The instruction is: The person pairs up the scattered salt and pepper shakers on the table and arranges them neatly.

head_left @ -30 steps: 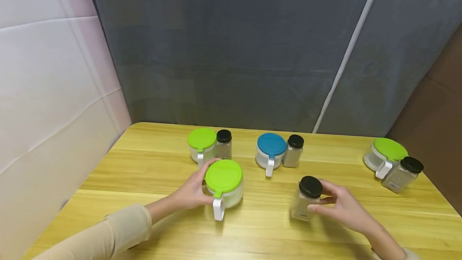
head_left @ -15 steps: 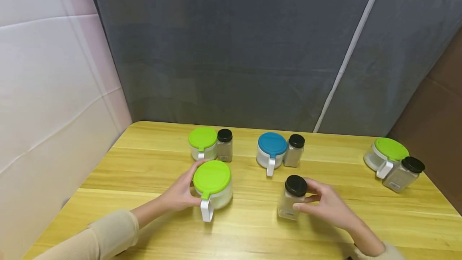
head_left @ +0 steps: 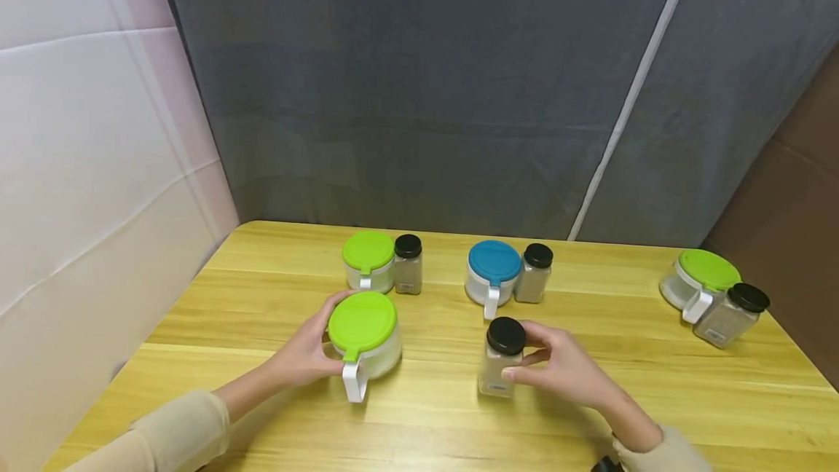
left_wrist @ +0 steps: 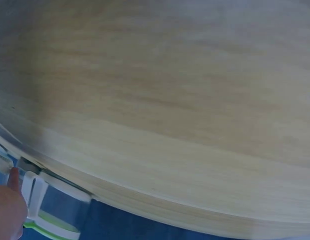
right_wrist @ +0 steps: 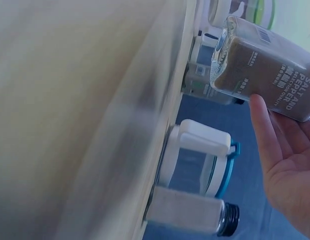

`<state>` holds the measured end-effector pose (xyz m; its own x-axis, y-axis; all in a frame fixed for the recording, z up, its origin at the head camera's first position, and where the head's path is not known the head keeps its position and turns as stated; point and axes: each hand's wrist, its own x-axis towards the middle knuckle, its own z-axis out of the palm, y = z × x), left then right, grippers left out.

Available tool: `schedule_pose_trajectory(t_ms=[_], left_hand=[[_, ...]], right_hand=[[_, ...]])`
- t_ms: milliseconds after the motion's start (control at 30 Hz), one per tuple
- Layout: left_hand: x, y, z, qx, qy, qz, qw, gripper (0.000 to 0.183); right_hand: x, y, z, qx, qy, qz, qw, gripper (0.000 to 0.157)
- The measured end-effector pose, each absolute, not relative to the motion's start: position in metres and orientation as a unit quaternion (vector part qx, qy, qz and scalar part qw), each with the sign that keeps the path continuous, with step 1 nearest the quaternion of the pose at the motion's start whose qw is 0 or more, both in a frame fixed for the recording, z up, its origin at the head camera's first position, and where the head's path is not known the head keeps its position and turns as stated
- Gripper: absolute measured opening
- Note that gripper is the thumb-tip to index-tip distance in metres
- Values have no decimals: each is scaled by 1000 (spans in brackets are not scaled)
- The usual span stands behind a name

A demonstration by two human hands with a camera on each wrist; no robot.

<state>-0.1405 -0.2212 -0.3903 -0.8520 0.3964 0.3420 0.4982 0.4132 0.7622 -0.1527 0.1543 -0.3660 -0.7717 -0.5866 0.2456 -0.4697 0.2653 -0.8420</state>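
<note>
My left hand point(head_left: 304, 352) grips a clear round seasoning jar with a green lid point(head_left: 363, 323) from its left side. The jar's white handle point(head_left: 355, 382) points toward me. To the right, my right hand point(head_left: 564, 366) pinches a square seasoning bottle point(head_left: 501, 368) with a black cap between thumb and fingers. In the right wrist view, this bottle point(right_wrist: 265, 65) bears the words "SALT AND PEPPER", and its base looks raised off the table. Only a bit of the left hand point(left_wrist: 7, 212) shows in the left wrist view.
Behind stand a green-lidded jar point(head_left: 368, 252) with a black-capped bottle point(head_left: 408, 272), and a blue-lidded jar point(head_left: 494, 262) beside another bottle point(head_left: 533, 282). At the far right are a green-lidded jar point(head_left: 709, 271) and a bottle point(head_left: 727, 320). A grey curtain point(head_left: 419, 93) closes off the wooden table's back.
Both hands have moved left together, the left with the green-lidded jar and the right with the salt-and-pepper bottle. The jars and bottles behind have stayed put.
</note>
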Motion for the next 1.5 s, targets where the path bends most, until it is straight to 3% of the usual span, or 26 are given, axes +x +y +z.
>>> schedule_pose_trajectory(t_ms=[767,1167,1500], left_hand=[[-136,-246,-396,-233,-867,-432,85,96],[-138,-251,-398,-235,-864,-437,83,95],[-139,-251,-399,-238,-870,-423,90,95]], right_hand=[[-165,107,-361,-345,787,-503,92,50],[-152,82,-334,-345,771,-524,112,43],[-172,69,-365,-343,755,-544,130,45]])
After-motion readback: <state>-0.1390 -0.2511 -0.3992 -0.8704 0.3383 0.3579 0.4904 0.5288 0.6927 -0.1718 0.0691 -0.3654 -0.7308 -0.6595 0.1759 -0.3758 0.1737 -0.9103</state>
